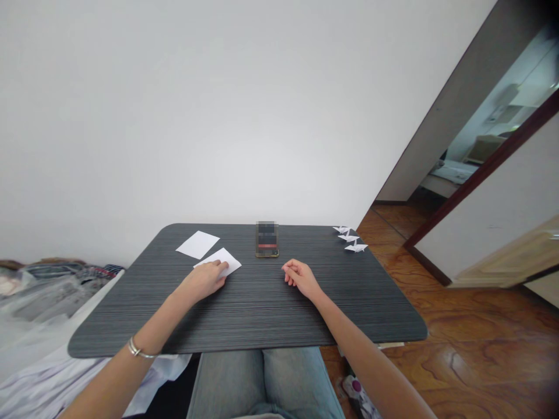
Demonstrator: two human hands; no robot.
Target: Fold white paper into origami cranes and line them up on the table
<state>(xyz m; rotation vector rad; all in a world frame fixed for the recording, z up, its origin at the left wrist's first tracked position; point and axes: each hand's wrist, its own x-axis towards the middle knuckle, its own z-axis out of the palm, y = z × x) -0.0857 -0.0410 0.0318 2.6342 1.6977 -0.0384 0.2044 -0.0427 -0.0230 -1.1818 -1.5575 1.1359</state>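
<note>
On the left half of the dark table, my left hand (206, 280) rests on a white sheet of paper (227, 259), fingers bent and pressed together at its near edge. Part of that sheet lies hidden beneath the hand. A second square sheet (198, 244) lies flat just beyond it, a little to the left. My right hand (302, 279) is loosely closed over the tabletop right of centre, with nothing visible in its fingers. Three folded white paper cranes (356, 248) stand in a row at the table's far right corner.
A phone (266, 240) with a blurred screen is at the table's back edge, near the white wall (262, 116). The dark wood-grain table (262, 320) has rounded corners. Left of it are heaped clothes (48, 291); a doorway (454, 145) opens at right.
</note>
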